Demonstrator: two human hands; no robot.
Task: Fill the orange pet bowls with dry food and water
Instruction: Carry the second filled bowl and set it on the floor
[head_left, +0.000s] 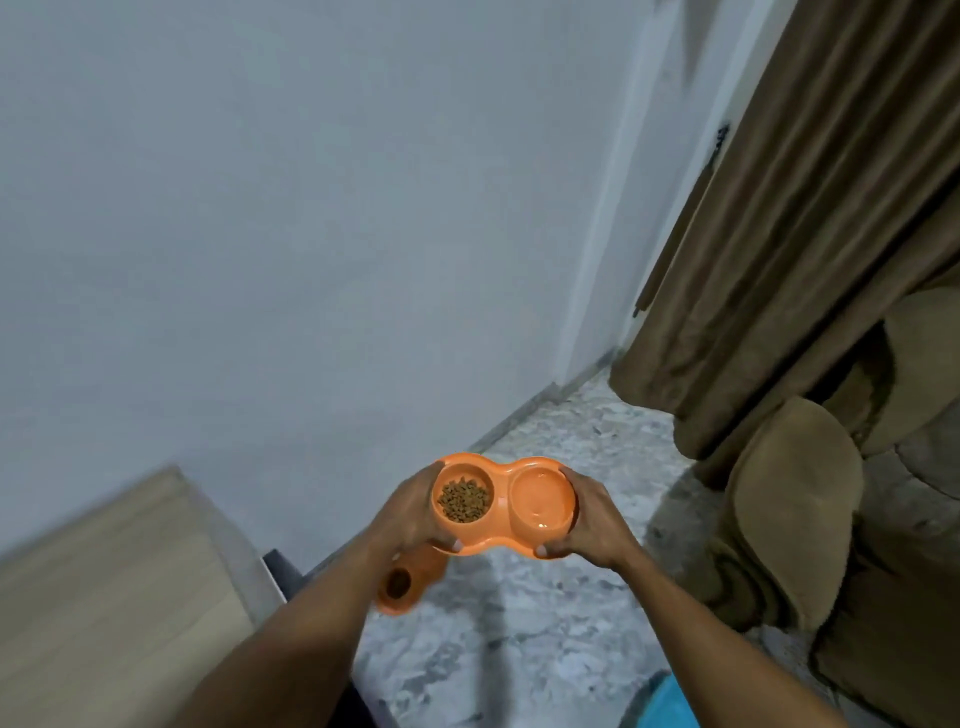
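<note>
Both grips clamped on orange double bowl (506, 540) ends, left hand (410, 514) by kibble (465, 500), right hand (597, 525) by water (543, 504). Grey marble floor (519, 649) below; white wall (311, 234) far, brown curtain (805, 234) right.

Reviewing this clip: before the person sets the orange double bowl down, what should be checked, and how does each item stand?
1. Left hand grips the double bowl: ok.
2. Right hand grips its other end: ok.
3. Kibble in the left compartment: ok.
4. Water in the right compartment: ok, level unclear.
5. Second bowl on the floor holds kibble: ok; its other side is hidden: cannot tell.
</note>
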